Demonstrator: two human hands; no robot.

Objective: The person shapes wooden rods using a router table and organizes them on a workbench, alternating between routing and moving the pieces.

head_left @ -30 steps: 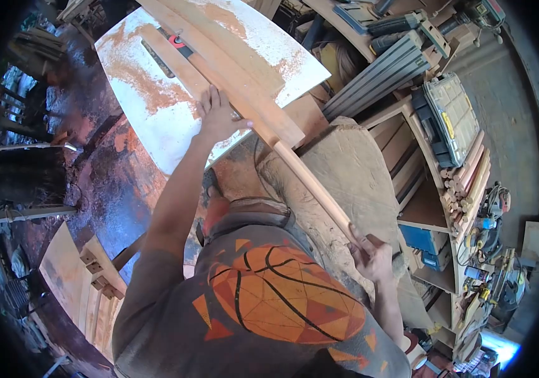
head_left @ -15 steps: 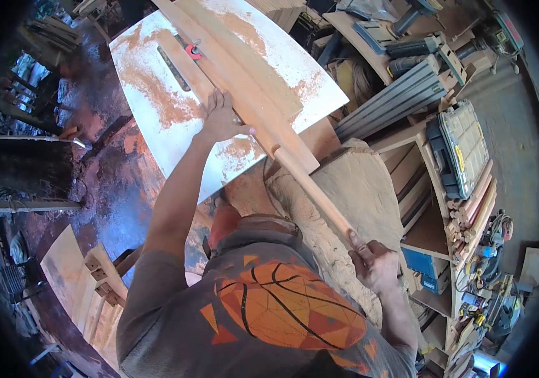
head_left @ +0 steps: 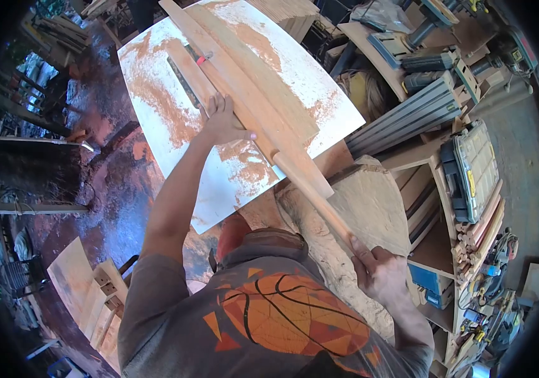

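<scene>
My right hand (head_left: 380,272) is wrapped round the near end of a round wooden rod (head_left: 320,205), its thumb lying along the top. The rod runs up and left beside a long flat board (head_left: 282,135) on a white, sawdust-strewn tabletop (head_left: 339,104). My left hand (head_left: 222,124) lies on the tabletop side of the rod, fingers stretched over a narrow wooden strip (head_left: 187,69) and thumb reaching towards the board. A small red part (head_left: 202,60) shows between strip and board, beyond my left fingertips. What lies under my left palm is hidden.
Below the tabletop's near edge stands a large pale tree stump (head_left: 370,201). To the right, a wooden shelf (head_left: 430,242) holds stacked rods (head_left: 480,230) and a clear-lidded organizer case (head_left: 471,170). Grey metal rails (head_left: 408,116) lean nearby.
The view has shifted, so the tabletop sits lower and further right. Relative to the board, the rod and my right hand have advanced up and left. My left hand has also advanced slightly.
</scene>
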